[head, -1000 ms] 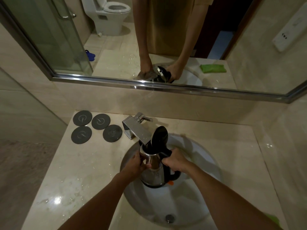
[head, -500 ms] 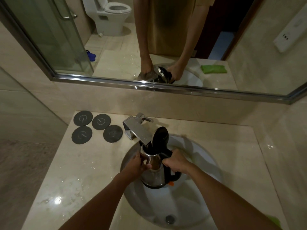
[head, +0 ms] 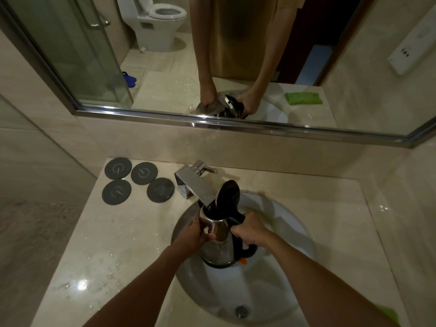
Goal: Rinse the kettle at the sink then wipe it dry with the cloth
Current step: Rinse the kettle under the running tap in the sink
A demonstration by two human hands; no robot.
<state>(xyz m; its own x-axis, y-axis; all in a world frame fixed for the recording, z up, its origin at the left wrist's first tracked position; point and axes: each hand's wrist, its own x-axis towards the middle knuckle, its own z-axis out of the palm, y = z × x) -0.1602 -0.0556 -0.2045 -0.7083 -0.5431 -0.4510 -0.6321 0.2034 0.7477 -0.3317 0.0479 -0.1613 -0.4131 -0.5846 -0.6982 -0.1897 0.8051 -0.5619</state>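
Gripping the handle, the right hand (head: 250, 233) holds the kettle (head: 219, 246) upright over the sink (head: 278, 289), lid open beneath the faucet (head: 195, 185); left hand (head: 194, 234) fingers clamp its body at 9 o'clock. Cloth (head: 389, 313) lies at 4 o'clock.

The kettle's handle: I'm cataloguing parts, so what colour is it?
Black, like the open lid; the handle shows best in the head view.

Head view, steeply down over sink (head: 292, 232)
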